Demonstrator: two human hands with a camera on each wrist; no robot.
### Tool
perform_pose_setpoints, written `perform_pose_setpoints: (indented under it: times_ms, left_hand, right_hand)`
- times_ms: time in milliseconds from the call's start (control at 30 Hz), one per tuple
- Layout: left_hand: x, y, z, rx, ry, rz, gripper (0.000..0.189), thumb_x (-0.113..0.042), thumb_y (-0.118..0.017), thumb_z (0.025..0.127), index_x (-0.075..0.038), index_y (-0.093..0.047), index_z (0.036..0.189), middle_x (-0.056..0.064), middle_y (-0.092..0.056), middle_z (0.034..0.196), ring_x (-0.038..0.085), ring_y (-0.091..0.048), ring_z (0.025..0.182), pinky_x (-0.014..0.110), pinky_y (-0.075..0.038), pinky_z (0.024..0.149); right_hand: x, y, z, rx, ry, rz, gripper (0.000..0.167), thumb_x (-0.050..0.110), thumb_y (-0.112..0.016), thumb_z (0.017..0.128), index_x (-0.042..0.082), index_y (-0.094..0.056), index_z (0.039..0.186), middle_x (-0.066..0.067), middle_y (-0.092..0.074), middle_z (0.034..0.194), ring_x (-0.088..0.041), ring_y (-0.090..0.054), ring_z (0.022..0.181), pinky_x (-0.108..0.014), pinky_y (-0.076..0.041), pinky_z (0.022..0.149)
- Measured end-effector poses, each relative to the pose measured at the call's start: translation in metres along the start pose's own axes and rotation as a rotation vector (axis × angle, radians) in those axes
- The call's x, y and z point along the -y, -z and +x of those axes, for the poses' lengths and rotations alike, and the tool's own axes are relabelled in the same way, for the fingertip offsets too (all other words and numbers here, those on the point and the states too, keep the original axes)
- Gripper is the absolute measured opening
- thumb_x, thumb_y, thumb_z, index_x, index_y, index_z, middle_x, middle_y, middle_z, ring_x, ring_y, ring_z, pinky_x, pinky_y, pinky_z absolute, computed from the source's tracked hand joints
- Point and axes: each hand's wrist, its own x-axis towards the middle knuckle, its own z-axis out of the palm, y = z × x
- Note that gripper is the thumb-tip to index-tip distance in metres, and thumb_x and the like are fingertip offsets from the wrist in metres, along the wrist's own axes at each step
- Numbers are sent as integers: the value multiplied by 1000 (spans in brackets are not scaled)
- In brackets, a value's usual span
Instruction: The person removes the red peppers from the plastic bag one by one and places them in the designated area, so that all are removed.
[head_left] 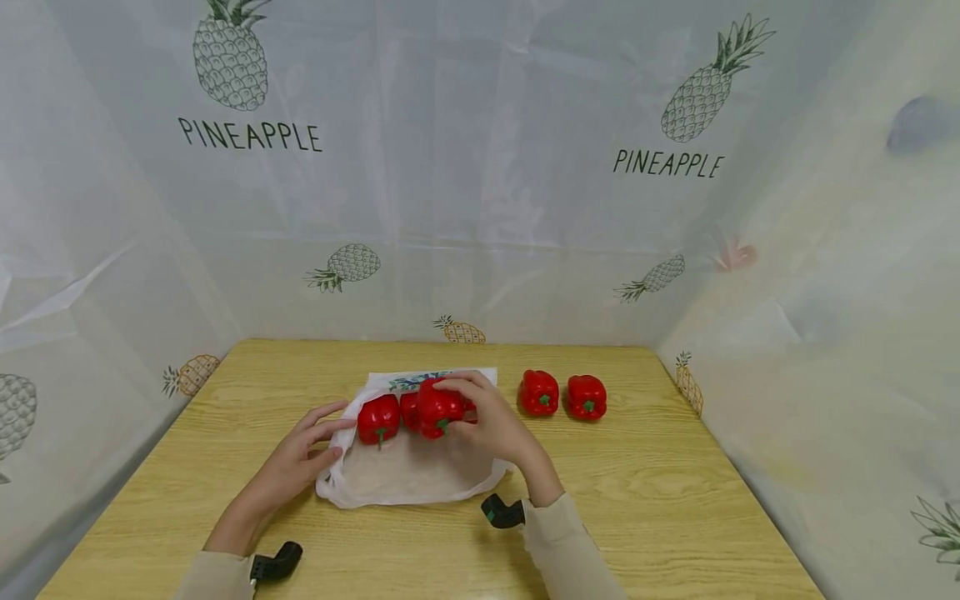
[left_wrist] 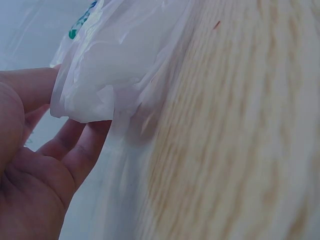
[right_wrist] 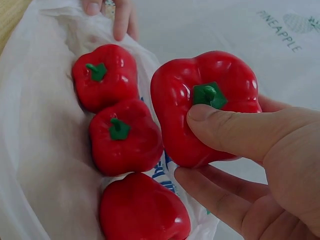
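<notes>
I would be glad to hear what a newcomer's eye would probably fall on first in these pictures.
Most likely the glossy red pepper held in the right hand, over the white plastic bag where three more red peppers sit in a row. Next, perhaps, the two red peppers on the wooden table to the bag's right, and the pineapple-printed curtain behind.

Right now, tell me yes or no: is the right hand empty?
No, the right hand holds a red bell pepper between its thumb and fingers.
</notes>
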Motion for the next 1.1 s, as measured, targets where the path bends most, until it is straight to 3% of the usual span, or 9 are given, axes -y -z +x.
perform_pose_setpoints:
  times_ms: [233,400,700,967,1100]
  left_hand:
    - [-1,0,1,0,-3,6,39,-6,-69,103,-7,-67,142,18,-38,164,43,-55,131,21,-53,94]
    - [-1,0,1,-1,11,1,38,-6,-69,103,-8,-67,142,16,-38,165,43,-53,133,20,-52,95]
    - [-1,0,-1,4,14,-3,39,-7,-69,103,-9,-67,142,14,-37,166,42,-55,131,21,-53,94]
    - [0,0,0,-12,-12,39,38,-7,-69,103,-8,-68,141,14,-40,164,19,-51,135,18,-50,98]
    - [-1,0,0,-8,-15,33,38,-5,-69,103,-7,-68,141,15,-40,164,20,-53,133,20,-53,95]
  right_hand:
    - [0,5,-3,3,-14,5,61,3,-82,93,23,-62,146,-3,-48,156,-24,-49,143,-41,-53,108]
    - [-2,9,-7,-12,-19,-4,63,2,-83,91,22,-61,147,-4,-48,156,-27,-52,141,-42,-54,107]
    - [-7,16,-11,-11,-34,42,64,-3,-82,91,20,-62,147,-3,-48,154,-26,-61,131,-36,-61,91]
    - [-12,26,-12,-18,-48,34,62,-2,-82,91,21,-62,146,-3,-49,153,-24,-60,131,-36,-61,93]
    - [-15,30,-14,-10,-59,36,62,-3,-81,92,20,-62,146,-4,-48,154,-25,-59,133,-34,-61,92]
